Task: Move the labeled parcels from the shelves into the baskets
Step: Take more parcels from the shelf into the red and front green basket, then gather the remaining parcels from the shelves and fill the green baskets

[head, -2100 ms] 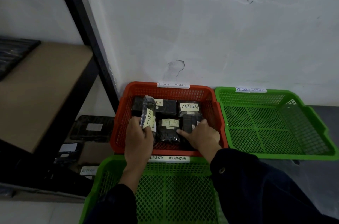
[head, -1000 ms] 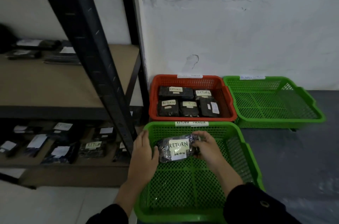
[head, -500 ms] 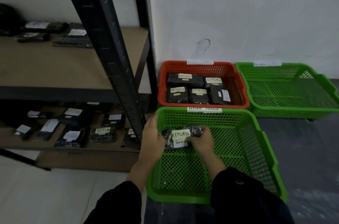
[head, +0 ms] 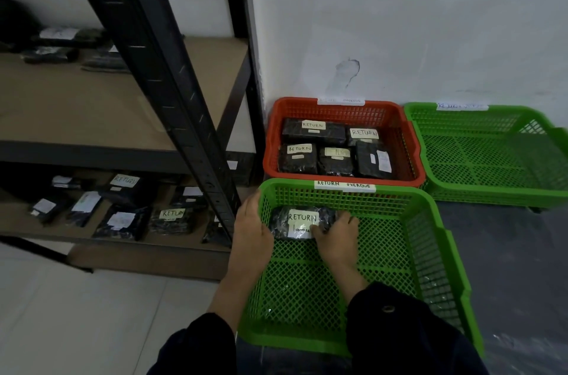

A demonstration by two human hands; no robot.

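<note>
Upper shelf (head: 92, 110) is carrying roughly four dark parcels at its far left, too dim for a firm count. Lower shelf (head: 147, 244) is holding about seven labeled parcels (head: 172, 219), some hidden behind the black post (head: 184, 104). Left hand (head: 253, 231) is resting at the left wall of the near green basket (head: 384, 201), fingers mostly straight and together; cannot tell if they are touching the wrap. The held parcel (head: 299, 221), RETURN label up, is sitting low in that basket's back-left corner, with right hand (head: 336, 235) pinching its right end, fingers curled over the wrap. Behind, the red basket (head: 272, 141) is holding five parcels, and the far green basket (head: 507, 198) is sitting at right: three baskets total. Risks: the RETURN OVERDUE tag (head: 344, 186) is sitting right between the red and green rims, so a parcel could be going into the wrong basket. Reaching back past the post could be knocking shelf parcels off.
</note>
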